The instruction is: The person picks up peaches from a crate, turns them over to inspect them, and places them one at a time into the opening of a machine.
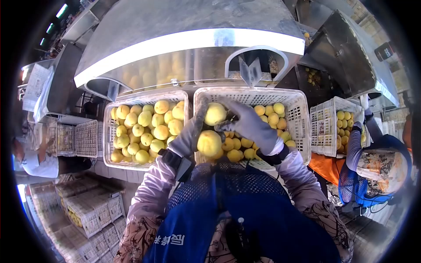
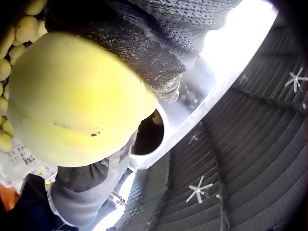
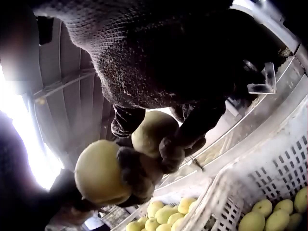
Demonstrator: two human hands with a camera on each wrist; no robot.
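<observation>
Both my hands wear grey knit gloves and hover over the near edge of the right white crate [image 1: 299, 115]. My left hand [image 1: 189, 133] grips a large yellow round fruit [image 1: 209, 142], which fills the left wrist view [image 2: 72, 101] under the glove's fingers [image 2: 144, 43]. My right hand [image 1: 250, 125] holds a second yellow fruit [image 1: 215, 114] just above the first. In the right wrist view, its fingers [image 3: 185, 137] curl round that fruit [image 3: 150, 131], and the left hand's fruit [image 3: 101, 171] sits beside it. The two fruits are close together.
A second white crate [image 1: 108, 131], full of yellow fruit, stands to the left. A metal machine hood [image 1: 188, 39] rises behind both crates. At the right, another person's gloved hand [image 1: 357, 118] reaches into a third crate [image 1: 322, 131]. Stacked crates [image 1: 87, 210] sit lower left.
</observation>
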